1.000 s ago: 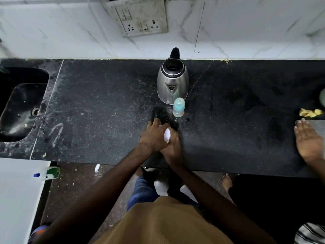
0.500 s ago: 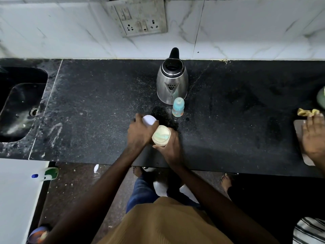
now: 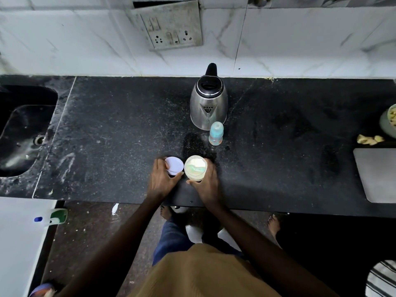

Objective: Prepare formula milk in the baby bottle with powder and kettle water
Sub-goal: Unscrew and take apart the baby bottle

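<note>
On the black counter my right hand grips an open jar of pale formula powder; a scoop shape shows in the powder. My left hand holds the jar's white lid just left of the jar, at counter level. Behind them stands a small baby bottle with a blue cap, upright. A steel kettle with a black handle and its lid open stands right behind the bottle, spout toward me.
A dark sink lies at the far left. At the right edge are a grey board, yellow scraps and a bowl. A wall socket hangs above the kettle. Another person's foot shows below the counter.
My left hand has taken the lid off the jar and carried it left and down beside it, uncovering the powder. The other person's hand at the right has left the view.
</note>
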